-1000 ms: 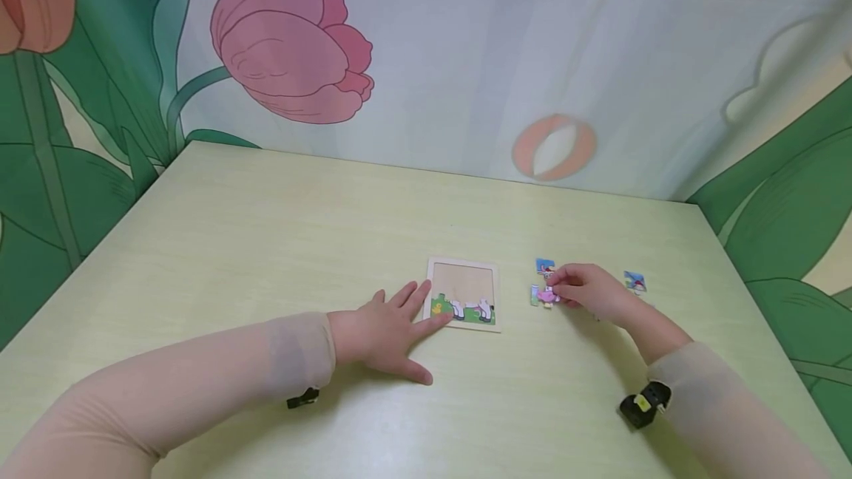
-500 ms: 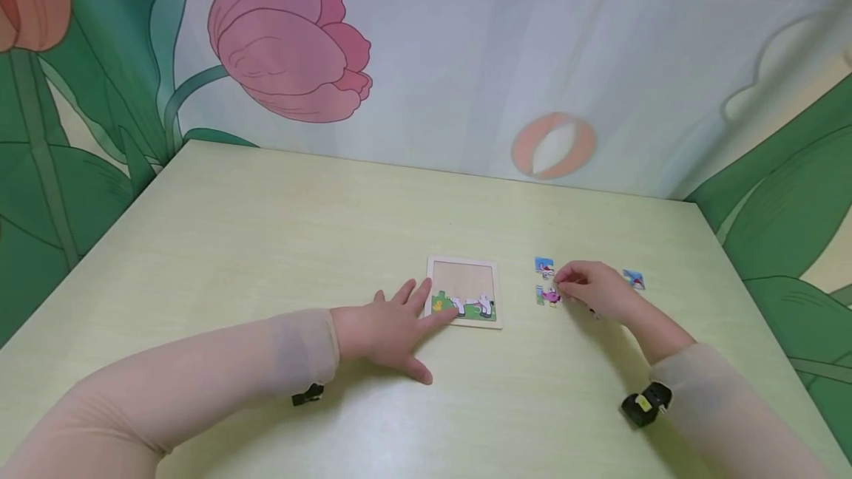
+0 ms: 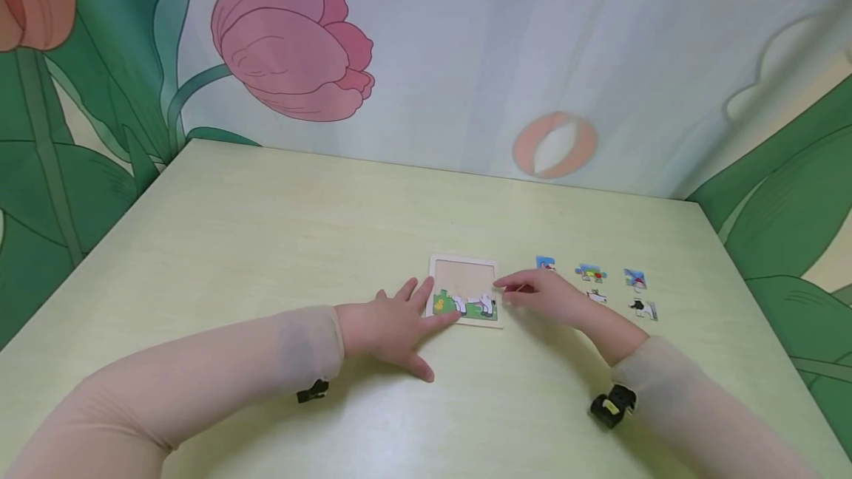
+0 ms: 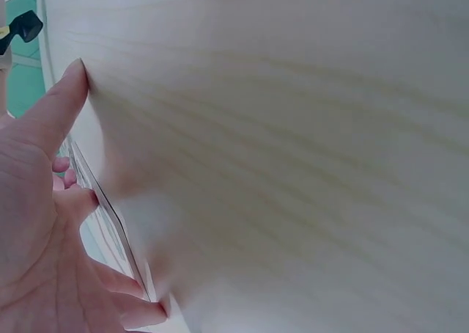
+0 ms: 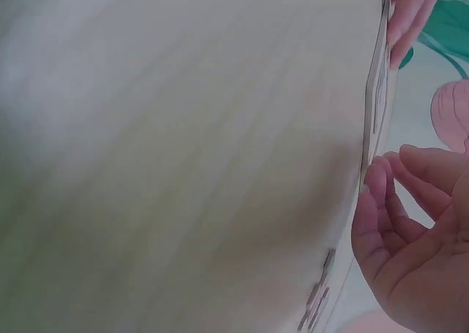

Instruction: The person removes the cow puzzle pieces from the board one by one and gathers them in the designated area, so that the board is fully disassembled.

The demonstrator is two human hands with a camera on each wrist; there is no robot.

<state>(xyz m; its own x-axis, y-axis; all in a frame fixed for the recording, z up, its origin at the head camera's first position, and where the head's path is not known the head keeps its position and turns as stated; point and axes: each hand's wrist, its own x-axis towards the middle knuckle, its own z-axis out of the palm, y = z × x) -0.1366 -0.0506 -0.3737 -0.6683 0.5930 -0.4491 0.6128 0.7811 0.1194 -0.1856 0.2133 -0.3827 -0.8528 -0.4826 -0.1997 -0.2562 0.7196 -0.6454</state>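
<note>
A small wooden puzzle tray lies on the table, its lower part filled with pieces showing green grass and white animal legs. My left hand rests with fingers spread at the tray's left side, index finger over its lower edge. In the left wrist view the fingertips touch the tray's edge. My right hand is at the tray's right edge, thumb and fingertips brought together. A reddish bit shows between them, seemingly the pink puzzle piece, mostly hidden. In the right wrist view the curled fingers are beside the tray, the piece not plainly visible.
Right of the tray lie several loose puzzle pieces: a blue one, a blue and green one, a blue one with red, a white one and a black-and-white one. A printed curtain hangs behind the table.
My right hand has moved left from the loose pieces to the tray's right edge. The pink piece no longer shows at its former place. The left hand stays nearly still.
</note>
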